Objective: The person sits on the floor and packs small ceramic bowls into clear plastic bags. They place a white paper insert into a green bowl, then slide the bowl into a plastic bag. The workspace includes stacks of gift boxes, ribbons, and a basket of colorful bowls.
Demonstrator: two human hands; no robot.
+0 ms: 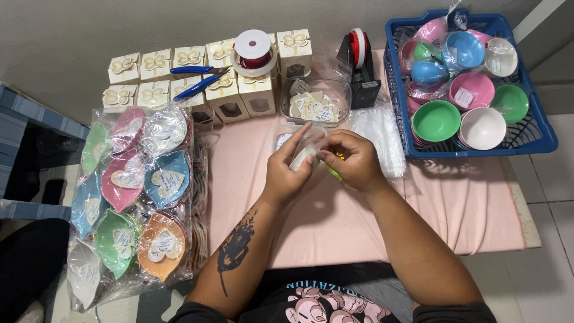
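Over the middle of a low bench [359, 227] covered in pink cloth, the left hand [289, 170] and the right hand [353, 160] meet around a small clear plastic bag [303, 157] held just above the cloth. The left fingers [299, 140] are narrow, pinching the bag's near side with the index finger stretched up along it; the right fingers [332, 146] are curled tight on its other edge, and a thin green strip [333, 174] shows beneath that hand, though how it is held cannot be told. Just behind the hands sits a clear plastic tub [315, 98] with cream heart-shaped tags inside, and to its right a black tape dispenser [360, 72] with a red and white roll. A stack of clear bags [379, 134] lies beside the right hand. Along the back stand rows of small cream gift boxes [190, 78] with butterfly tops; blue-handled pliers [200, 79] rest on them, and a spool of red ribbon [253, 52] sits on the boxes near the middle. At the right edge a blue basket [541, 140] holds small bowls in green, pink, blue and white. To the left, well apart from the hands, lie wrapped leaf-shaped dishes [134, 191] in several colours, each in clear film with a tag.
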